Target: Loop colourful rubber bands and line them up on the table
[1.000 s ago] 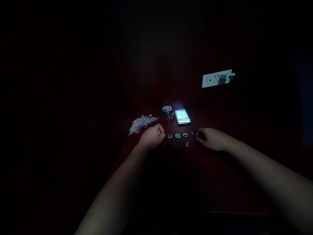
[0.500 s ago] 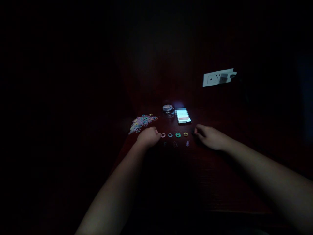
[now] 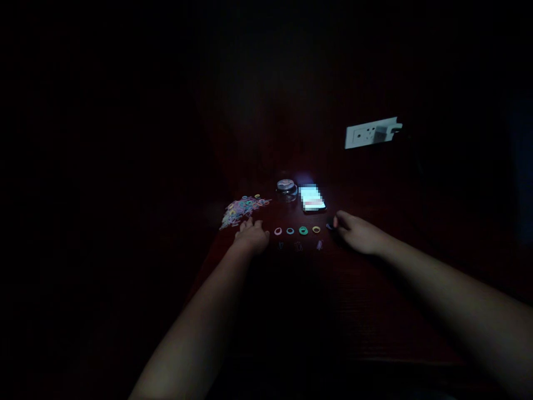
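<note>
Fingers spread, my left hand (image 3: pixel 252 236) rests on the table just in front of a heap of small multicoloured elastic hair bands (image 3: pixel 244 208) and holds nothing. To its right runs a row of little rings: a pink band (image 3: pixel 278 231), a blue band (image 3: pixel 290 231), a green band (image 3: pixel 303 230) and a yellow band (image 3: pixel 316 229). At the right end of the row, a dark bluish band (image 3: pixel 330 226) lies at the fingertips of my right hand (image 3: pixel 356 232), whose fingers are curled into a pinch. Dim light partly hides that contact.
A round lidded jar (image 3: pixel 286 188) stands behind the row, with a lit phone (image 3: pixel 312 198) beside it. Nearer me lie small faint clumps of bands, one of them purple (image 3: pixel 320 244). A socket panel (image 3: pixel 372 133) with a plug is on the wall. The surroundings are very dark.
My left hand has drawn slightly left from the pink band, and its fingers have spread. My right hand has barely moved; the bluish band at its fingertips shows more clearly.
</note>
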### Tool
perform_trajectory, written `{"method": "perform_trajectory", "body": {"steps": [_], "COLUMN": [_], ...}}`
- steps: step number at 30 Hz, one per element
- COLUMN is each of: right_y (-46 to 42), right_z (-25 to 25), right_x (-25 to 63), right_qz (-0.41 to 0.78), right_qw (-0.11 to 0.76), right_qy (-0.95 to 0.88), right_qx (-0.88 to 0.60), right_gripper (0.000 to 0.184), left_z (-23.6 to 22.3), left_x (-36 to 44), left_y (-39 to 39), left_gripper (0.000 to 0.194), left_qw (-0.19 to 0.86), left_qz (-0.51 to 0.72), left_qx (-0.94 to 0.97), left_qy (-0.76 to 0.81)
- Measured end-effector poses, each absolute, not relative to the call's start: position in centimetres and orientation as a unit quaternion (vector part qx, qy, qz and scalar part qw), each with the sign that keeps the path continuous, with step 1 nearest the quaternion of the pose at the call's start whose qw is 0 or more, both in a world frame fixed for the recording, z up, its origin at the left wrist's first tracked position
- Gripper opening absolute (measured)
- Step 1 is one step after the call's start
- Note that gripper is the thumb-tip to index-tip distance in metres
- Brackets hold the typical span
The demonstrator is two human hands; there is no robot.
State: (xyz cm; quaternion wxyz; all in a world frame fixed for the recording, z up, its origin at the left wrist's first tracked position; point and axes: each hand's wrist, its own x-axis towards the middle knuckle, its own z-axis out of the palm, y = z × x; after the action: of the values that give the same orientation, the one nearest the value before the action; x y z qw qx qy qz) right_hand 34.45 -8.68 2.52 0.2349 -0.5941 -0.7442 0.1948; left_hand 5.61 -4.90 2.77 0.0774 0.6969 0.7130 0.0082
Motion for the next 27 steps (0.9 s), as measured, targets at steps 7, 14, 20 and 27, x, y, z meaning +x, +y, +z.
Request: {"method": "perform_trajectory", "body": {"steps": [7,14,20,27], "right_y": [-8.6,-8.5,-8.5,-8.6], "right_z": [2.5,2.3,2.2,2.4], "right_x": [34.4,34.5,34.5,34.3], "right_qz": [0.184,0.183,0.182,0.183], "right_qw": [0.245,0.246,0.249,0.243], "right_qy": [-0.747,-0.748,-0.751,-0.748], "right_qx": [-0.589,-0.588,-0.583,-0.59], "right_gripper": [0.003,0.003,0.006,0.008], "left_z": [2.5,1.8,1.6,1.7], "left_x": [5.2,4.4,4.1,4.0], "left_y": [-4.0,-3.0,-2.3,-2.2], "left_gripper": [0.077,0.088,0.087,0.068], "left_qw": [0.076,0.052,0.037,0.012], "left_qz": [0.007,0.041,0.064,0.115], "left_qx": [0.675,0.679,0.674,0.678], "left_qy": [0.734,0.731,0.735,0.726]}}
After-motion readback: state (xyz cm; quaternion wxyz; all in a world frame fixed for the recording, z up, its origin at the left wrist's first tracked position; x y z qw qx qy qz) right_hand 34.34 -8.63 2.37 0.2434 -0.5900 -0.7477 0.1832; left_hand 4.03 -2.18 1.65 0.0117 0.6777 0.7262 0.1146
